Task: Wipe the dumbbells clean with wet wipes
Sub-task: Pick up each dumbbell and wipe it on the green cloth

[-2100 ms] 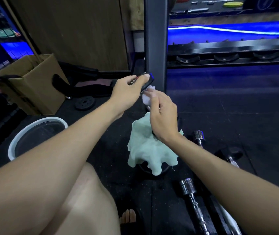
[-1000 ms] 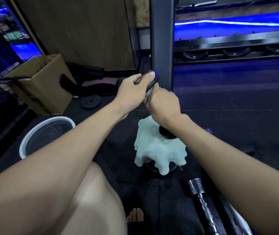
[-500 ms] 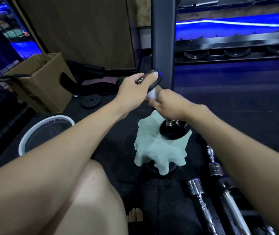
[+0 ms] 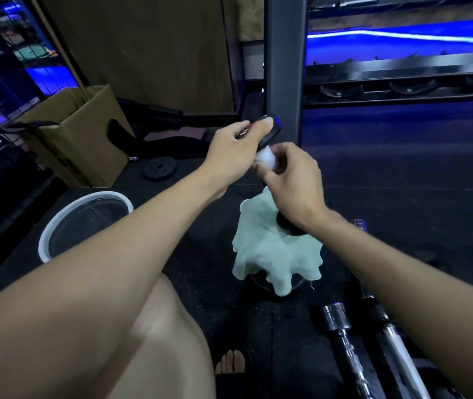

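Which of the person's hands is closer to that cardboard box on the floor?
Left. The left hand grips the dumbbell's top end, on the side toward the cardboard box; the right hand is farther off, beyond it.

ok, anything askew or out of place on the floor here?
Mildly: a pale green cloth is draped over a dark round object, hiding most of it. Loose chrome bars lie on the mat. No spills or damage visible.

Right hand (image 4: 292, 180) slid back up — wet wipe (image 4: 265, 159) showing again

Dim interior; blue strip light (image 4: 402, 34) glows at upper right; wide-angle bending at edges; slight motion blur on hands.
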